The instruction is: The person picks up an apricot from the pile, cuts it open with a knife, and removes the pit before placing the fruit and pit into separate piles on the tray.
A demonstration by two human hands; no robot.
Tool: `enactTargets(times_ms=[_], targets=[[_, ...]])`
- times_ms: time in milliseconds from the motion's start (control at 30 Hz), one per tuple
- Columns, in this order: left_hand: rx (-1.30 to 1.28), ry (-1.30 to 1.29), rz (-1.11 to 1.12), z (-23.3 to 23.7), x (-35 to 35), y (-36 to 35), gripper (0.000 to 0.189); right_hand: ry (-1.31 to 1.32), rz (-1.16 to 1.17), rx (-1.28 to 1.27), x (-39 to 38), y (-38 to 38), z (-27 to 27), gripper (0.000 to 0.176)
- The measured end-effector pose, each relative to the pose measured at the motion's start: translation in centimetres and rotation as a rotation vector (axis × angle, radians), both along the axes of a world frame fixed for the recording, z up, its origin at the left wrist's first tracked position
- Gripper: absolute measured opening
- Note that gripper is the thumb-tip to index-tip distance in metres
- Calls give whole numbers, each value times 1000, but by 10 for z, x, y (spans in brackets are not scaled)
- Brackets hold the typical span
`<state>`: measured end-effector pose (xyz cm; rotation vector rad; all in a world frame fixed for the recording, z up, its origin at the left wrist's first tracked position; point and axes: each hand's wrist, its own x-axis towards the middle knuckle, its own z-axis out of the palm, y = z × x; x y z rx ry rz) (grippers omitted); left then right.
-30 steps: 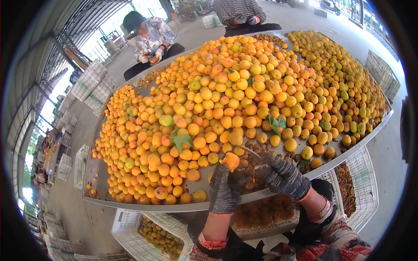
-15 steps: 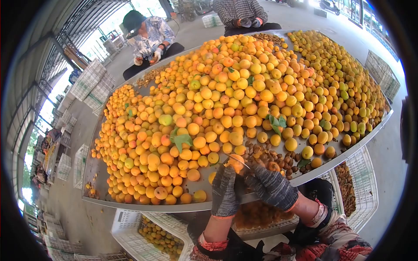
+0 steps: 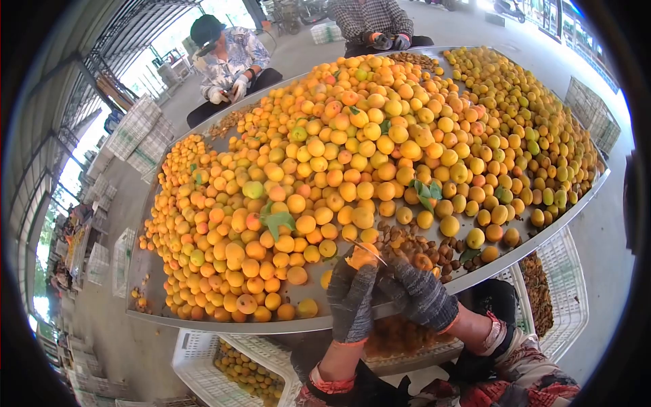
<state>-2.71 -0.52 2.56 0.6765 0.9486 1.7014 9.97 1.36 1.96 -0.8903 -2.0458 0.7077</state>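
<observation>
My left hand [image 3: 350, 302], in a dark grey knit glove, is closed around an apricot [image 3: 361, 257] above the front edge of the metal table. Orange flesh shows on the apricot, which seems cut. In my right hand [image 3: 422, 293], gloved alike, is a knife whose thin blade [image 3: 378, 257] lies against the apricot. The knife's handle is hidden in the fingers. Just beyond my right hand lies a patch of brown apricot pits [image 3: 447, 256]. A large heap of apricots [image 3: 325, 163] covers much of the table, with a green leaf [image 3: 279, 221] among them.
The metal table's raised rim [image 3: 237, 326] runs in front of me. Below it stand white crates, one with apricots [image 3: 247, 373], another with brown pieces [image 3: 537, 292]. Two people [image 3: 230, 61] [image 3: 369, 20] sit across the table. Stacked crates [image 3: 139, 129] stand at the left.
The view has shifted slightly. Both hands stay together at the apricot with the knife against it. Across the table, the left person's gloved hands have shifted a little.
</observation>
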Motion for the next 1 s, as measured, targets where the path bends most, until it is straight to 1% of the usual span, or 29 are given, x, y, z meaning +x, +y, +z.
enactTargets(times_ms=[67,100,167,233,300,333,367,400,433,500,533,567,600,667,733,800,833,900,967,1000], targets=[[-9,-10,-9,1,-4,-4,32,305,61,-249,-4,-6,4,28],[-19,-17,-20,1,-5,-4,33,297,61,-242,-3,-6,4,28],[28,-48,-31,7,-6,-5,33,147,49,-147,-1,-8,4,32],[74,-84,-39,7,-10,-6,34,125,81,-143,3,-7,5,32],[44,78,-75,6,-19,-7,34,109,119,-141,8,-4,9,32],[46,73,-68,5,-21,-8,34,207,185,-383,12,-2,14,30],[70,144,-66,5,-23,-10,34,308,248,-626,15,-1,15,29],[93,217,-66,4,-25,-11,33,307,249,-629,16,-1,14,29],[90,216,-64,7,-26,-12,33,278,257,-544,18,-1,12,30],[-12,166,-169,17,-27,-13,34,222,279,-367,21,0,8,33],[-11,165,-165,13,-26,-12,34,192,288,-278,23,1,7,34],[1,83,-150,6,-23,-10,34,163,294,-189,23,1,7,35],[13,2,-135,2,-20,-8,34,163,294,-187,22,1,11,35],[9,-10,-135,2,-16,-9,36,28,109,-155,15,1,22,29],[6,-23,-132,4,-11,-9,39,32,123,-118,14,0,23,30],[-28,-120,-98,5,-7,-10,34,36,133,-86,13,-2,20,30],[-31,-121,-98,7,-9,-10,34,19,141,-105,14,-3,16,29],[-34,151,-164,12,-16,-10,34,-1,151,-122,17,-2,7,29],[8,199,-183,11,-20,-10,33,342,312,-647,23,1,-3,27],[49,248,-202,10,-20,-11,32,342,309,-648,24,1,-3,27]])
